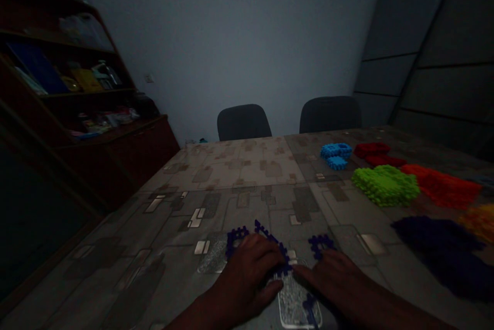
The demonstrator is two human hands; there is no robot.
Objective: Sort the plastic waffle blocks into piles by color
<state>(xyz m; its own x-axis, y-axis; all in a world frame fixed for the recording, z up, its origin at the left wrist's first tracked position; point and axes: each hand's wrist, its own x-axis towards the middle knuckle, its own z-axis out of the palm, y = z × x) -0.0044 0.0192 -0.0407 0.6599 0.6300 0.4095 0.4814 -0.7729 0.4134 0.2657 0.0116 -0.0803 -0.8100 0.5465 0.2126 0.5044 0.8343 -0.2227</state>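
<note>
Since a purple heap (440,255) sits at four o'clock, much seems left — some purple pieces (285,263) are out at six, by our parted left hand (250,268) and right hand (335,278); we can't tell their grip.

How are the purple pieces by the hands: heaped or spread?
Spread: one piece by the left hand, another by the right hand, table showing between.

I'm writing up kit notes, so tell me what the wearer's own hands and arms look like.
The left hand and right hand are ungloved. The left forearm and right forearm are bare where visible, without sleeve or watch. It's too dim to rule out rings or small markings.
</note>
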